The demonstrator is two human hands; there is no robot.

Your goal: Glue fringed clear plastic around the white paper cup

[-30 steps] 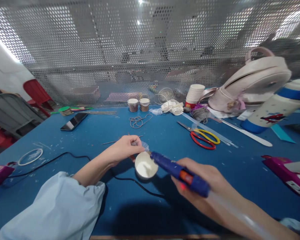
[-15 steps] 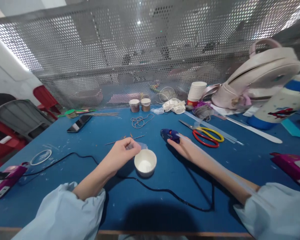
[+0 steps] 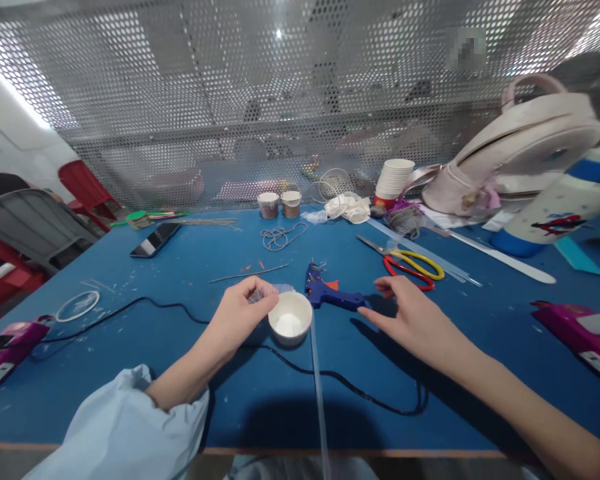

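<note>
My left hand point(image 3: 241, 313) is closed in a pinch at the left rim of a small white paper cup point(image 3: 290, 320). What the pinch holds is hidden. A crumpled clear plastic piece point(image 3: 283, 289) shows behind the cup. To the cup's right lies a blue hot glue gun point(image 3: 330, 295) with an orange trigger. A long clear glue stick point(image 3: 318, 387) stretches from beside the gun past the table's front edge. My right hand point(image 3: 410, 313) is open and empty, fingers apart, its thumb tip close to the gun's handle.
Scissors point(image 3: 414, 265) with red and yellow handles lie behind my right hand. A black cable point(image 3: 350, 389) crosses the front. Two small cups, string point(image 3: 283, 236), a phone point(image 3: 156, 240), stacked cups point(image 3: 395, 180), a bag point(image 3: 525, 147) and a bottle point(image 3: 550, 207) stand or lie around.
My right hand has let go of the glue gun and drawn back to the right. The gun now lies nearer the cup, its glue stick swung toward the front edge. My left hand stays by the cup.
</note>
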